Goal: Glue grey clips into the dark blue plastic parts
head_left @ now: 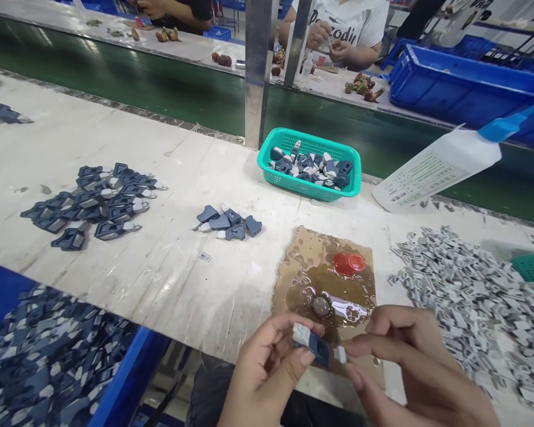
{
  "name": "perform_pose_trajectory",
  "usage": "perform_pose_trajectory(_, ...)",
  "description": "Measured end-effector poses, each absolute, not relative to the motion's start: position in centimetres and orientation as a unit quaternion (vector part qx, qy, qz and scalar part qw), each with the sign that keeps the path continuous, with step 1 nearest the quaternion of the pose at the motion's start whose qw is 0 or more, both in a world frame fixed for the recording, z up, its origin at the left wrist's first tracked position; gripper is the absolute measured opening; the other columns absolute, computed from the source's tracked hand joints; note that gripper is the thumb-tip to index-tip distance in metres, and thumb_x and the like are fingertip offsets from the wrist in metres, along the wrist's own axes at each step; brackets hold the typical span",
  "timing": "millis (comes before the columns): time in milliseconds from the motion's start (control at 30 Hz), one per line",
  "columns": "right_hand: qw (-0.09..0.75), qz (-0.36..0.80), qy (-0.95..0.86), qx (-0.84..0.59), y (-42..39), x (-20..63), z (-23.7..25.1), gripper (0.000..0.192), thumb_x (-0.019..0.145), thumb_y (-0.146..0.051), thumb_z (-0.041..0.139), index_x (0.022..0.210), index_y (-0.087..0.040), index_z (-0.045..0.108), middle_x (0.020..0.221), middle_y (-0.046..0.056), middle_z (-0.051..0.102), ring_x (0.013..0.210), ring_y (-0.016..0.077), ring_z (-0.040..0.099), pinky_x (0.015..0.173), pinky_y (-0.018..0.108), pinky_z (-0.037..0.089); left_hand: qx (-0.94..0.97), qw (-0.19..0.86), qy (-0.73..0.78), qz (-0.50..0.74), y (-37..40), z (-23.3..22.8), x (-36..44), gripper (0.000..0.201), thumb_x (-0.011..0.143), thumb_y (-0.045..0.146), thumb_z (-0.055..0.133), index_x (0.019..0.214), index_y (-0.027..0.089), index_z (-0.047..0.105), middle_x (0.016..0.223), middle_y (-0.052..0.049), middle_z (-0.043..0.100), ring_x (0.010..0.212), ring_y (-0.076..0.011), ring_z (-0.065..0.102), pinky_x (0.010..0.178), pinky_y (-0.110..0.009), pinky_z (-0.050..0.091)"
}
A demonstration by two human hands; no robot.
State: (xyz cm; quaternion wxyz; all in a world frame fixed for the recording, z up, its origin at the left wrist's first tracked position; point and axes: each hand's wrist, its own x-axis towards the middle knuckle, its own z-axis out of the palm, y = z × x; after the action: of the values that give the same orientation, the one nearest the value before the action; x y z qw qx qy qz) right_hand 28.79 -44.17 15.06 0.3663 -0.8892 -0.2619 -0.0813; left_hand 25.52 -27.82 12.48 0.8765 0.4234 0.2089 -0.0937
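Over the cardboard (327,284), both hands pinch a blue part (317,348).

A teal basket (309,190) of dark blue and grey parts sits at upper centre, just right of a metal post (257,71). Left of centre lies a small cluster of blue parts (228,222), and further left a larger spread (95,204). A blue bin (129,379) at lower left is full of the same parts. Grey clips (471,296) are heaped at right. A tilted glue bottle (440,166) with a blue nozzle lies at upper right. A stained cardboard pad (324,279) at lower centre carries a red cap (349,263). Along the top edge, other people work past a green belt (160,89), beside a blue crate (463,89)
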Motion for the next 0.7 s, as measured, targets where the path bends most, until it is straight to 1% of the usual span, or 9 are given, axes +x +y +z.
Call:
perform_pose_trajectory(100,0.373,-0.071,-0.249,-0.891,-43.6,28.6,14.7,0.012,0.078,-0.021,0.061,0.089,-0.026,0.06,0.087,0.003,0.044,0.08,0.0154,0.051,0.063,0.023,0.049,0.421,0.88,0.204,-0.089,-27.9,12.6,25.4,0.015,0.069,0.027,0.076,0.083,0.024,0.071,0.086,0.0,0.076,0.085,-0.014,0.067,0.073,-0.016,0.048)
perform_pose_trajectory(233,0.371,-0.078,-0.239,-0.894,-43.3,28.6,14.4,0.009,0.079,-0.024,0.062,0.087,-0.026,0.06,0.086,0.002,0.045,0.08,0.0145,0.051,0.063,0.022,0.048,0.428,0.876,0.203,-0.089,-27.8,12.6,25.4,0.014,0.069,0.027,0.075,0.083,0.025,0.072,0.085,0.002,0.075,0.082,-0.0118,0.067,0.072,-0.013,0.048)
perform_pose_trajectory(367,0.356,-0.095,-0.257,-0.894,-43.1,28.8,14.6,0.007,0.079,-0.024,0.062,0.086,-0.025,0.06,0.084,0.002,0.046,0.077,0.0141,0.051,0.061,0.022,0.049,0.429,0.877,0.201,-0.082,-27.9,12.7,25.4,0.014,0.069,0.028,0.075,0.082,0.025,0.072,0.083,0.002,0.075,0.083,-0.0128,0.067,0.072,-0.014,0.048)
perform_pose_trajectory(500,0.346,-0.093,-0.268,-0.895,-43.1,29.1,15.1,0.011,0.075,-0.023,0.066,0.086,-0.025,0.064,0.083,0.004,0.05,0.078,0.016,0.052,0.059,0.023,0.05,0.438,0.872,0.206,-0.075,-27.9,12.8,25.4,0.014,0.068,0.029,0.076,0.081,0.026,0.072,0.084,0.001,0.076,0.083,-0.0141,0.068,0.074,-0.016,0.049)
perform_pose_trajectory(600,0.396,-0.031,-0.261,-0.88,-43.0,29.2,15.3,0.009,0.078,-0.023,0.065,0.086,-0.027,0.066,0.08,0.003,0.052,0.076,0.015,0.055,0.058,0.02,0.05,0.466,0.862,0.193,-0.053,-28.0,13.1,25.1,0.011,0.072,0.03,0.073,0.082,0.027,0.072,0.086,0.001,0.076,0.084,-0.0151,0.068,0.074,-0.017,0.049)
perform_pose_trajectory(700,0.483,0.036,-0.189,-0.854,-42.6,29.0,15.1,0.004,0.08,-0.028,0.064,0.076,-0.026,0.065,0.077,0.002,0.056,0.071,0.0138,0.058,0.058,0.02,0.051,0.479,0.861,0.173,-0.009,-28.1,13.5,24.8,0.007,0.075,0.029,0.07,0.08,0.027,0.072,0.085,0.0,0.076,0.095,-0.0184,0.066,0.082,-0.021,0.048)
